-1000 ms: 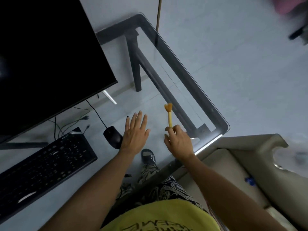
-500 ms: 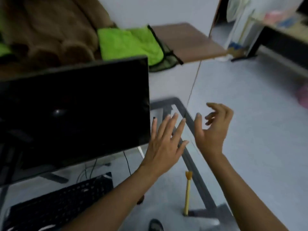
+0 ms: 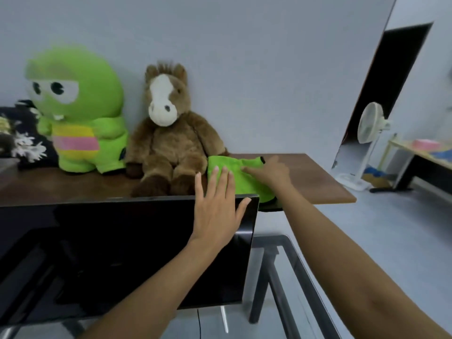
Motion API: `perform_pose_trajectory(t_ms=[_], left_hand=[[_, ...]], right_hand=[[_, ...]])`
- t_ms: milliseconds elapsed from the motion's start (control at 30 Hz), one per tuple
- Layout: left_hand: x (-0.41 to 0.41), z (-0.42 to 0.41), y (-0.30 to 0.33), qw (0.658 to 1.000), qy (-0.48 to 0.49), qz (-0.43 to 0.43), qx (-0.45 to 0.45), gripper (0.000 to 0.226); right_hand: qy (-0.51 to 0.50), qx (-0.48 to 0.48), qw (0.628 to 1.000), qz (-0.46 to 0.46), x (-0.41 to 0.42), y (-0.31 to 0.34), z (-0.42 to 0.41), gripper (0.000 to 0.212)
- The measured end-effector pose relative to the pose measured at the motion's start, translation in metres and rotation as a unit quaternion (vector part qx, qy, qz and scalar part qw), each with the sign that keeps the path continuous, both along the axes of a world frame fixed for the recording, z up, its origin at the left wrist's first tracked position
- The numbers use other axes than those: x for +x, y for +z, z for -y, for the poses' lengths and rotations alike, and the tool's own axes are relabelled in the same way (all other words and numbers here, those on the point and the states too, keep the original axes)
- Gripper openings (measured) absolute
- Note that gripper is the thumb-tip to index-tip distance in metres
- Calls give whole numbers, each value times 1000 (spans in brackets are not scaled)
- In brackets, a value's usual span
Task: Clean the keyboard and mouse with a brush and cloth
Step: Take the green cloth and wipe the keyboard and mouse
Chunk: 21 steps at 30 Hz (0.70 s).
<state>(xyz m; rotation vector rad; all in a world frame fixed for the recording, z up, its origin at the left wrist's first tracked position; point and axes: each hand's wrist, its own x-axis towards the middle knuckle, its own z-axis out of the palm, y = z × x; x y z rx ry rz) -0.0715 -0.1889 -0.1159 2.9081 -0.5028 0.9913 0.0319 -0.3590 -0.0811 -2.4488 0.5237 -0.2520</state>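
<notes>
A bright green cloth (image 3: 247, 184) lies on the brown wooden shelf (image 3: 318, 182) behind the monitor, next to a plush horse. My right hand (image 3: 271, 171) reaches over the monitor and rests on top of the cloth with its fingers spread, touching it; I see no closed grip. My left hand (image 3: 216, 216) hovers open with fingers apart in front of the monitor's top right corner, its fingertips overlapping the cloth's left edge in the view. Keyboard, mouse and brush are out of view.
A black monitor (image 3: 122, 253) fills the lower left. A brown plush horse (image 3: 168, 143) and a green plush toy (image 3: 78, 113) sit on the shelf. The glass desk's frame (image 3: 293, 277) shows at the bottom. A white fan (image 3: 369, 123) stands at the right.
My view has swung up from the desk to the shelf. My right hand let go of the yellow brush on the glass desk and reached onto the green cloth; my left hand rose with it.
</notes>
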Motion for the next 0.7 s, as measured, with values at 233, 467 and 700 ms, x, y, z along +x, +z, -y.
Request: perform_pose_trajectory(t_ms=[233, 467, 700], left_hand=[[1, 1, 3, 1000, -8, 13, -24, 69], [0, -7, 3, 998, -49, 16, -39, 68], [-10, -63, 48, 975, -94, 59, -194, 67]], right_hand=[[51, -30, 998, 19, 6, -6, -7, 49], [96, 90, 988, 77, -3, 19, 3, 43], [77, 132, 940, 304, -35, 112, 11, 40]])
